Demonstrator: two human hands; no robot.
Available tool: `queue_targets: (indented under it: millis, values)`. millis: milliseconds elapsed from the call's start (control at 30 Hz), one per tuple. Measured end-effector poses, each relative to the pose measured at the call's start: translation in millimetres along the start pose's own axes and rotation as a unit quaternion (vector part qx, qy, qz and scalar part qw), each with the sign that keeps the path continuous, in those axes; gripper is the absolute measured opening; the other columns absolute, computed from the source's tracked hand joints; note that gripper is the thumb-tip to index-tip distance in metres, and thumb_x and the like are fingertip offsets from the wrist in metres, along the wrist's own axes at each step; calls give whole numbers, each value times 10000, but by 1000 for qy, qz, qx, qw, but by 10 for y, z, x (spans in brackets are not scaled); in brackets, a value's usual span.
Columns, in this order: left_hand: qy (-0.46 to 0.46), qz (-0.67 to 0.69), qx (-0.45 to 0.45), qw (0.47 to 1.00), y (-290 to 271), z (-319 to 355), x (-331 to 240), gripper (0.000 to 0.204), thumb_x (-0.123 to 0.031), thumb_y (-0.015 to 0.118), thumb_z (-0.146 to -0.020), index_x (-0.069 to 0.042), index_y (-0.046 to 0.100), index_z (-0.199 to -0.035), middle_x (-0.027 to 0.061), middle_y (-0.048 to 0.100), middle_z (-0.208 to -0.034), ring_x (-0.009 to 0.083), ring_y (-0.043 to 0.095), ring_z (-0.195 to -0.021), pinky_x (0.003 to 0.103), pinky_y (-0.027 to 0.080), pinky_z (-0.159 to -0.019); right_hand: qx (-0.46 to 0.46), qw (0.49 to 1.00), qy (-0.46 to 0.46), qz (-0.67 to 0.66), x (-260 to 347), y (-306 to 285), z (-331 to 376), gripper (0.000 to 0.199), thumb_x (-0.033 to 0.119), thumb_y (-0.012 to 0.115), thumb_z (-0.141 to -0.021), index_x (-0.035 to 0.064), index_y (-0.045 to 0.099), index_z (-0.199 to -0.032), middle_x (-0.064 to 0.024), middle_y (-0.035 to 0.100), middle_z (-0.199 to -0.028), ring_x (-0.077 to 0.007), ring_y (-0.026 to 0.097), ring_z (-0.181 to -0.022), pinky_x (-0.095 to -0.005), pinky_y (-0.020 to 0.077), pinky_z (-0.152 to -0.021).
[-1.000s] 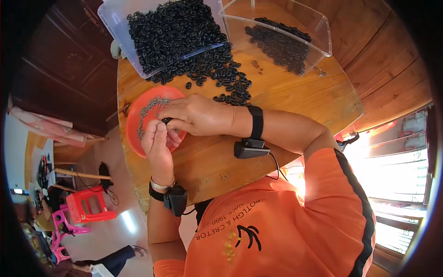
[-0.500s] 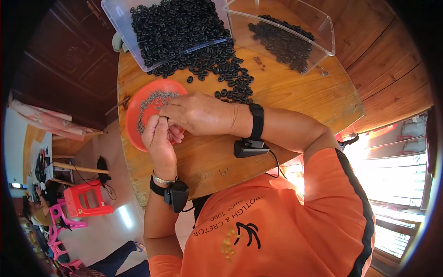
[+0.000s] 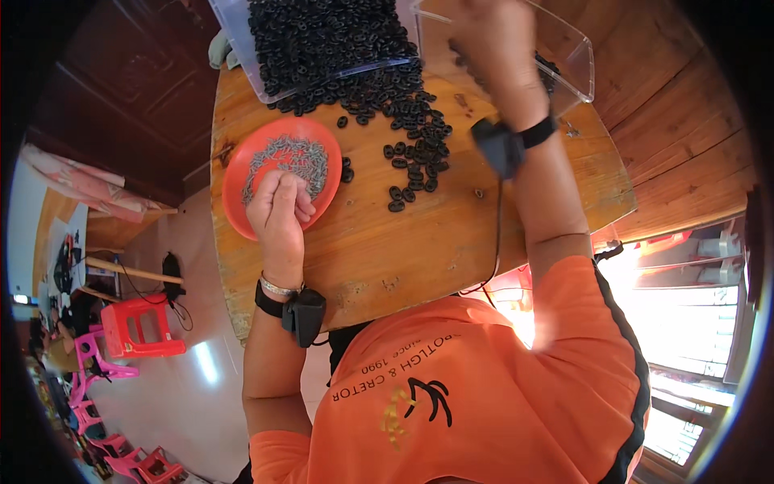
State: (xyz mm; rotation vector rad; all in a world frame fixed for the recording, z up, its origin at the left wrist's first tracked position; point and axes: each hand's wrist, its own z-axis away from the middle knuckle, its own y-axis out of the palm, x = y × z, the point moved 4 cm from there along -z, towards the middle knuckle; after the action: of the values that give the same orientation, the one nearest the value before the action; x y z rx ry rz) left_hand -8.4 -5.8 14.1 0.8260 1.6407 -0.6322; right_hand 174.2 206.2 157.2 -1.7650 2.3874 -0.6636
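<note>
My left hand [image 3: 280,208] is closed over the near edge of an orange plate [image 3: 236,211]. Its thumb presses against curled fingers, and whatever they may hold is hidden. Small grey metal pins or screws [image 3: 300,153] lie in the plate. Far to the right, my right hand [image 3: 498,44] is over the clear plastic bin [image 3: 587,68], its fingers smeared by motion. Small black oval pieces with two holes [image 3: 415,153] spread across the middle of the table, and a few lie close against the plate's right side.
A clear bin [image 3: 234,44] heaped with black pieces [image 3: 322,40] stands at the table's far side, spilling onto the wooden table [image 3: 387,266]. Black straps with small boxes and cables sit on both wrists. A red stool [image 3: 143,329] stands on the floor at left.
My hands were together over the plate, fingertips touching around a small dark piece. The right hand has swung up and right to the clear bin; the left stays at the plate.
</note>
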Motion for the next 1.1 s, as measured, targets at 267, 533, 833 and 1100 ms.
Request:
queue_targets:
  millis: [267, 533, 833, 1100]
  values:
    - [-1, 3, 23, 1000, 104, -49, -29, 212, -160, 478, -929, -27, 555, -782, -10, 506, -625, 51, 457, -533, 185, 353, -475, 30, 990, 103, 88, -397, -303, 12, 219, 80, 630, -770, 32, 666, -981, -205, 600, -1049, -349, 572, -973, -390, 466, -844]
    - [-5, 7, -1, 1000, -4, -74, 4, 212, -160, 486, -925, -29, 560, -775, -10, 513, -623, 47, 452, -525, 185, 348, -470, 380, 921, 13, 89, -187, 955, 726, 175, 147, 615, -715, 45, 667, -847, -132, 653, -833, -326, 628, -789, -436, 503, -713]
    - [-9, -5, -1, 1000, -7, -71, -5, 200, -138, 489, -911, -26, 567, -764, -13, 511, -604, 42, 450, -519, 187, 341, -458, 420, 902, -50, 81, -226, 1149, 1030, 141, 149, 619, -729, 70, 656, -840, -152, 623, -808, -327, 604, -794, -433, 485, -682]
    - [-14, -21, 16, 1000, -16, -86, 13, 218, -180, 461, -930, -40, 547, -787, 7, 523, -629, 71, 481, -536, 197, 363, -488, 408, 912, 30, -16, -229, 1103, 909, 156, 176, 622, -760, 71, 675, -862, -140, 645, -768, -324, 611, -728, -402, 482, -660]
